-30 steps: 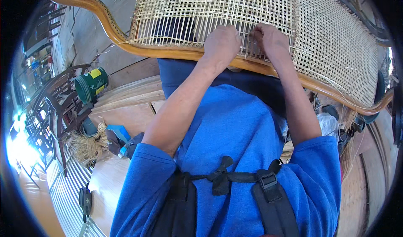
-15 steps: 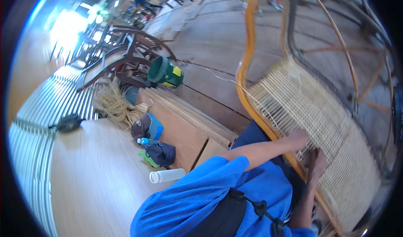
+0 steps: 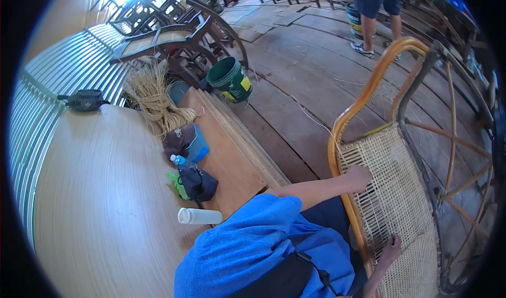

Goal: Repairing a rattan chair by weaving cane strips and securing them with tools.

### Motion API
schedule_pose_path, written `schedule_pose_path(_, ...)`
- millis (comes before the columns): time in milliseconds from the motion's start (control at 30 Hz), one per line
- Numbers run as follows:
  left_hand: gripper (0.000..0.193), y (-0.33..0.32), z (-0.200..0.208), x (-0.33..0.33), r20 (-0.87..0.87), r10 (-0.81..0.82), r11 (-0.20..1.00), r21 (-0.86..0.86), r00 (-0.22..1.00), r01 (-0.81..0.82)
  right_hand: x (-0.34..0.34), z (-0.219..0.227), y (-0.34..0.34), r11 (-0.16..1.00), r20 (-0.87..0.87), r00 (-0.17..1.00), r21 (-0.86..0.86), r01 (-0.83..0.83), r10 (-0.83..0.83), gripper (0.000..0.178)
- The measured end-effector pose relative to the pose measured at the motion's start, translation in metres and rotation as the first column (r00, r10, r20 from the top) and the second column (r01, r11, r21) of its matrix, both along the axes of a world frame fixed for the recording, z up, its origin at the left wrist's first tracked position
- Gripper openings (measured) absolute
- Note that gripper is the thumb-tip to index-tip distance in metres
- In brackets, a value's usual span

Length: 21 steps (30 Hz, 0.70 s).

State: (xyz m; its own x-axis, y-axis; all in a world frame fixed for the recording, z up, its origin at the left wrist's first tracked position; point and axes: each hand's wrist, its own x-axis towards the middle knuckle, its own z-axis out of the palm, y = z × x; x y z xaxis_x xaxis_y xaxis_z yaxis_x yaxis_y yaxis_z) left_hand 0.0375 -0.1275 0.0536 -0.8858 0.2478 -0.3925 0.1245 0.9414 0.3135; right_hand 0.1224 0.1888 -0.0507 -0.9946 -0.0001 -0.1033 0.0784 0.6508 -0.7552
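Observation:
A curved chair frame [image 3: 350, 119] of glossy orange-brown wood stands to my right, filled with a pale woven cane panel [image 3: 408, 192]. The strip of weave along its near side is looser, with open gaps between the strands. My left hand [image 3: 360, 179] lies on this strip towards the far end, fingers curled closed. Farther down the panel, my right hand [image 3: 391, 248] is closed in a pinch against the weave. Whatever either hand grips is too small to make out. A loose cane strand [image 3: 311, 116] trails off the frame's far end onto the floor.
Left of me is a wooden table [image 3: 105, 192] with a white cylinder [image 3: 200, 216], a dark bag [image 3: 197, 184] and a black pouch [image 3: 85, 101]. Beyond lie a fibre bundle [image 3: 158, 103], a green bucket [image 3: 230, 79] and stacked chairs [image 3: 174, 39]. A person [image 3: 377, 2] stands at the back.
My view has turned, shifting the whole scene. My left hand has moved away from my right, towards the panel's far end; the hands were close together before. A standing person now shows at the back.

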Motion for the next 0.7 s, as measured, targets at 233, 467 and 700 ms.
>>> schedule_pose_path(233,0.016,-0.009,0.013,0.016,-0.258,-0.026,0.979,0.19,0.966,0.077,-0.047,0.053,-0.11,0.948,-0.124,0.94,0.043,-0.314,0.317,0.018)
schedule_pose_path(467,0.012,-0.009,-0.038,0.014,-0.11,0.105,0.901,0.432,0.988,-0.048,-0.052,0.086,-0.105,0.94,0.087,0.94,0.059,-0.336,0.33,0.015)
schedule_pose_path(700,0.01,0.016,-0.06,0.034,-0.227,0.13,0.929,0.368,0.965,-0.039,-0.029,0.074,-0.077,0.955,0.153,0.951,0.086,-0.285,0.27,0.014)
